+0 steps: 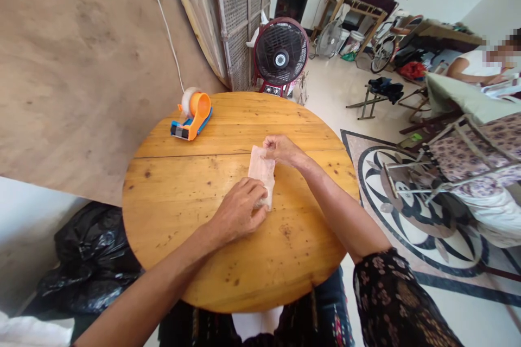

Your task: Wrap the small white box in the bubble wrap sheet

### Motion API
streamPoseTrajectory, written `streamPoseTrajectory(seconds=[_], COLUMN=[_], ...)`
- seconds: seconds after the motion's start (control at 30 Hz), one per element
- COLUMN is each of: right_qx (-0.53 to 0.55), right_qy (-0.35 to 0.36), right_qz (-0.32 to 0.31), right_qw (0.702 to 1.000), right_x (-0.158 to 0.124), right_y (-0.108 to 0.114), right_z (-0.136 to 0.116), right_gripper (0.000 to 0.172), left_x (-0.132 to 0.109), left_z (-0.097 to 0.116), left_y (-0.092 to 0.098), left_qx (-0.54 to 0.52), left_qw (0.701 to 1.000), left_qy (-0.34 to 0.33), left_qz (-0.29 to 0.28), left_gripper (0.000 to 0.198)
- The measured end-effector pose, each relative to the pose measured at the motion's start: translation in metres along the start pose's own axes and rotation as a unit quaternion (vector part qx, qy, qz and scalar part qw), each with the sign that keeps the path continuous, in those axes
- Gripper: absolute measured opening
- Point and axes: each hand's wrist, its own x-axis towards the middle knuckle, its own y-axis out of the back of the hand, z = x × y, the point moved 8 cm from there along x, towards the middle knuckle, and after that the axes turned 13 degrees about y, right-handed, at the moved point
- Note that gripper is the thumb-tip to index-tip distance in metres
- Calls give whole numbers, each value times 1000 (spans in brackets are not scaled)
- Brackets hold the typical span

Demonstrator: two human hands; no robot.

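Observation:
A pale pink, thin strip (261,167), like paper or wrap, lies on the round wooden table (171,200) near its middle. My left hand (244,205) rests over the strip's near end, its fingers curled round something whitish that is mostly hidden. At the far right corner of the strip, my right hand (280,149) pinches the edge between thumb and fingers. An orange and blue tape dispenser (198,114) with a roll of clear tape stands at the table's far left.
A dark red fan (280,57) stands behind the table. Black plastic bags (93,249) lie at the left. A wooden board (101,65) leans by the left edge. At the right are a folding chair (448,173) and a seated person (476,65).

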Motion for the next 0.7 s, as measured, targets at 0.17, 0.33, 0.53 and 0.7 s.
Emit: streamPoseTrajectory(seconds=[0.17, 0.33, 0.53, 0.7], right_qx=[-50, -114, -117, -90], right_qy=[51, 82, 71, 67], right_qz=[-25, -23, -12, -1], right_qw=[997, 990, 991, 994], right_x=[-15, -34, -53, -68], right_y=[2, -1, -9, -17], right_z=[-44, -74, -79, -78], right_gripper=[10, 6, 4, 8], left_x=[0, -3, -8, -15], left_z=[0, 1, 0, -1], left_y=[0, -2, 0, 2], left_qx=[17, 8, 15, 9], left_qw=[1000, 1000, 997, 993], left_qy=[-4, -17, -2, 36], left_qz=[8, 8, 74, 115], left_gripper=[12, 10, 15, 17])
